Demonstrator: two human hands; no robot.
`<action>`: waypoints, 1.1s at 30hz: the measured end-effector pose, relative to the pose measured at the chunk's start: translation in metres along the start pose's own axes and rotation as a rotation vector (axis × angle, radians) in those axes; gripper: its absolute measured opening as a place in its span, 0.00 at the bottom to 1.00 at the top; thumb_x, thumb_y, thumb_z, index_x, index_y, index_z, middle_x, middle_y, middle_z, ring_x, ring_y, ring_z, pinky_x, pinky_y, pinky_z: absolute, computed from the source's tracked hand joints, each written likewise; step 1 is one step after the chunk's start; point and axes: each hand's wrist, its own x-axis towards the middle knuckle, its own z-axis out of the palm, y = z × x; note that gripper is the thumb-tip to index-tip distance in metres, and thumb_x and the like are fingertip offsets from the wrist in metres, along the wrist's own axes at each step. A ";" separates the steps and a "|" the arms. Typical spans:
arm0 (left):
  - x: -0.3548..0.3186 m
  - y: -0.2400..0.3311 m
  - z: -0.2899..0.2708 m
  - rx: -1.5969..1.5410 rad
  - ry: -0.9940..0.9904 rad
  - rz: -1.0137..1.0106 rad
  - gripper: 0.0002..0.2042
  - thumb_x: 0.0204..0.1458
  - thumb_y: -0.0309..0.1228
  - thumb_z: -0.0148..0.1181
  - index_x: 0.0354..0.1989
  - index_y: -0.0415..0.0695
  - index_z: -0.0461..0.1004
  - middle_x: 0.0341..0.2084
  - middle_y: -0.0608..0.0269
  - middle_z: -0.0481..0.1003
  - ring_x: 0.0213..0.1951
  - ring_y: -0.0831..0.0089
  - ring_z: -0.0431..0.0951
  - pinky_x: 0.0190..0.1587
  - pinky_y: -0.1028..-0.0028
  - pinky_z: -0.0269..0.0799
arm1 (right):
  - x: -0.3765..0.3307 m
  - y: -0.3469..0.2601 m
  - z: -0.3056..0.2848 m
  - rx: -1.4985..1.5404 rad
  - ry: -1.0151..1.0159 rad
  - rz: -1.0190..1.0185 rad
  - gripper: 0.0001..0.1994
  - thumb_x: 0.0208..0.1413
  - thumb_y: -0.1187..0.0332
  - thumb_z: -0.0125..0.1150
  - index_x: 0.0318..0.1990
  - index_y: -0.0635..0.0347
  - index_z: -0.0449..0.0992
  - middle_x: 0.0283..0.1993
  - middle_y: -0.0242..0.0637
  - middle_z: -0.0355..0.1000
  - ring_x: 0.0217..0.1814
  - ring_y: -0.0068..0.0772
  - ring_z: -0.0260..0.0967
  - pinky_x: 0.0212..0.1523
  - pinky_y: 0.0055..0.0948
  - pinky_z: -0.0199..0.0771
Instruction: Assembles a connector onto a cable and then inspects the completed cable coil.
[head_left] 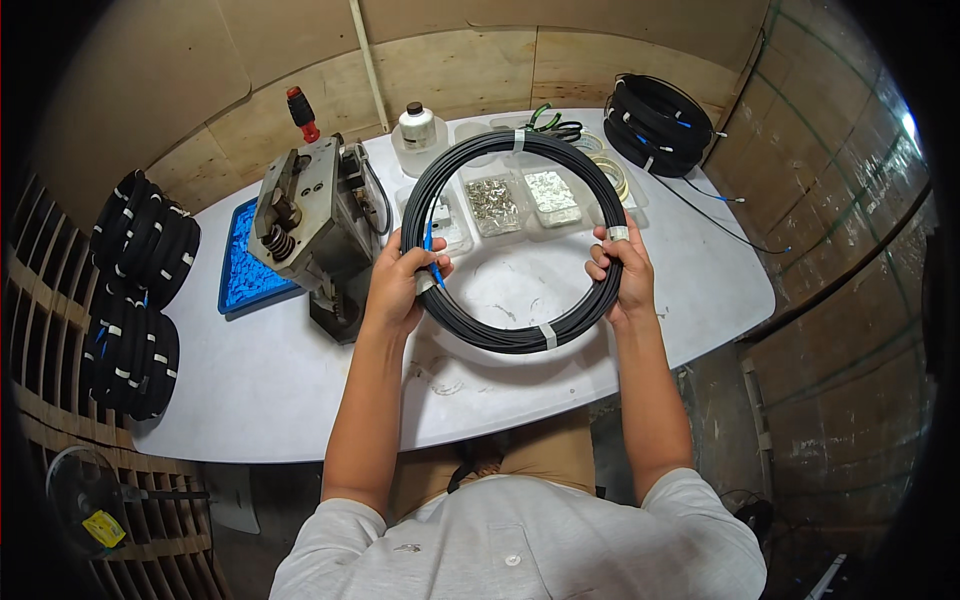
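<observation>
White table (250,400) below | we grip cable coil (500,339) between left hand (403,278) and right hand (628,270) | tape bands (549,336) on; remainder unclear

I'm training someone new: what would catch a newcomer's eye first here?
Probably the big black cable coil, held mid-picture between the left grip and right grip. Next, the bright blue tray of small blue pieces, left of the metal machine on the white table.

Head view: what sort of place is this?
Likely a cable-assembly workshop: a taped coil of black cable is held above a white worktable, which carries a metal bench machine and, next to it, a blue tray of small blue parts.
</observation>
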 end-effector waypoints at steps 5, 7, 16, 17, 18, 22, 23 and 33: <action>0.004 0.003 -0.002 -0.026 -0.025 -0.012 0.14 0.58 0.24 0.54 0.51 0.39 0.66 0.31 0.59 0.72 0.26 0.72 0.74 0.35 0.68 0.79 | 0.002 -0.002 0.002 -0.002 0.024 0.016 0.27 0.58 0.77 0.47 0.67 0.53 0.57 0.44 0.42 0.69 0.28 0.22 0.61 0.23 0.22 0.66; 0.008 0.002 -0.001 0.126 0.012 -0.002 0.18 0.61 0.29 0.55 0.58 0.42 0.64 0.28 0.61 0.72 0.24 0.72 0.74 0.33 0.69 0.78 | 0.000 -0.004 0.013 -0.030 0.075 -0.020 0.26 0.59 0.74 0.45 0.67 0.53 0.57 0.44 0.42 0.69 0.29 0.24 0.63 0.25 0.23 0.68; 0.006 0.033 -0.021 0.123 -0.069 0.012 0.28 0.66 0.48 0.42 0.68 0.45 0.56 0.30 0.57 0.75 0.24 0.71 0.78 0.25 0.71 0.78 | 0.005 -0.013 -0.011 -0.200 -0.341 -0.060 0.30 0.59 0.75 0.43 0.72 0.62 0.53 0.55 0.51 0.72 0.47 0.34 0.75 0.51 0.28 0.76; 0.006 0.038 -0.023 0.123 -0.085 -0.023 0.29 0.65 0.51 0.42 0.67 0.45 0.58 0.28 0.58 0.76 0.23 0.71 0.78 0.24 0.71 0.79 | 0.006 -0.013 -0.013 -0.199 -0.346 -0.059 0.30 0.59 0.75 0.43 0.72 0.62 0.53 0.55 0.51 0.72 0.47 0.34 0.75 0.51 0.28 0.76; 0.005 0.042 -0.022 0.117 -0.022 -0.024 0.32 0.64 0.56 0.41 0.65 0.42 0.62 0.26 0.60 0.76 0.21 0.72 0.77 0.22 0.73 0.77 | 0.007 -0.012 -0.013 -0.420 -0.327 -0.080 0.31 0.58 0.79 0.48 0.71 0.63 0.54 0.54 0.47 0.74 0.49 0.31 0.75 0.53 0.26 0.75; -0.002 0.062 -0.030 0.183 -0.155 -0.081 0.38 0.61 0.63 0.37 0.52 0.36 0.72 0.27 0.54 0.80 0.17 0.74 0.77 0.20 0.75 0.75 | 0.015 -0.005 -0.014 -1.092 -0.119 -0.420 0.19 0.53 0.81 0.65 0.54 0.64 0.75 0.37 0.27 0.73 0.35 0.16 0.65 0.39 0.18 0.67; 0.000 0.061 -0.037 0.184 -0.153 -0.076 0.38 0.61 0.63 0.37 0.52 0.36 0.72 0.27 0.54 0.80 0.17 0.74 0.77 0.20 0.75 0.75 | 0.015 -0.007 -0.014 -1.230 -0.037 -0.414 0.14 0.54 0.77 0.67 0.49 0.64 0.78 0.34 0.27 0.70 0.32 0.16 0.62 0.36 0.17 0.65; -0.009 0.056 -0.028 0.750 -0.229 -0.137 0.19 0.55 0.46 0.66 0.35 0.39 0.74 0.19 0.67 0.72 0.21 0.81 0.70 0.27 0.78 0.66 | 0.012 0.010 -0.003 -0.323 0.075 -0.112 0.19 0.65 0.52 0.55 0.39 0.62 0.69 0.37 0.33 0.67 0.24 0.22 0.66 0.21 0.21 0.67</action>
